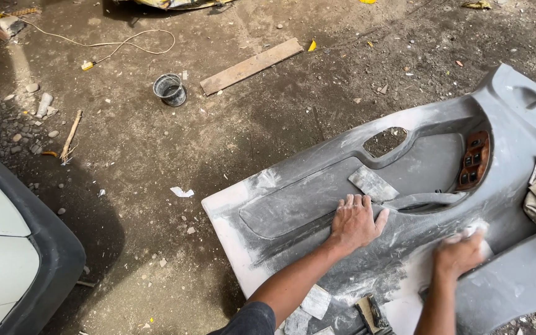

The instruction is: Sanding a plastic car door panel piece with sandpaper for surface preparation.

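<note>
The right hand (460, 253) is motion-blurred, so its grip is unclear; the grey door panel (317, 198) runs off the right and near edges.

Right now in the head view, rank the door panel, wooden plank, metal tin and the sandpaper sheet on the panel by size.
1. Door panel
2. Wooden plank
3. Sandpaper sheet and metal tin: they look alike, and the tin lies farther away, so unsure.
</note>
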